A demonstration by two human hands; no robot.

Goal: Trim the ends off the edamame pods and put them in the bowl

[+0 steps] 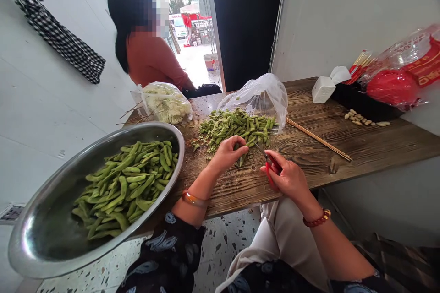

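Note:
My right hand (290,178) grips a pair of scissors (271,177) by the red handles. The dark blades point up and left, close to the fingertips of my left hand (229,153). Those fingers are pinched together, and what is between them is too small to make out. Just behind my left hand lies a pile of edamame pods (237,128), with some loose leaves, partly in a clear plastic bag (263,94). On my left, a large metal basin (37,233) holds many more green pods (127,187).
A bag of pale cauliflower (165,103) and thin sticks lie at the back left. Skewers (319,139), peanuts (364,119), a white tissue box (323,90) and a black tray (364,103) with red packaging (392,87) are on the right. Beyond the wooden table (309,169) sits a person (151,57).

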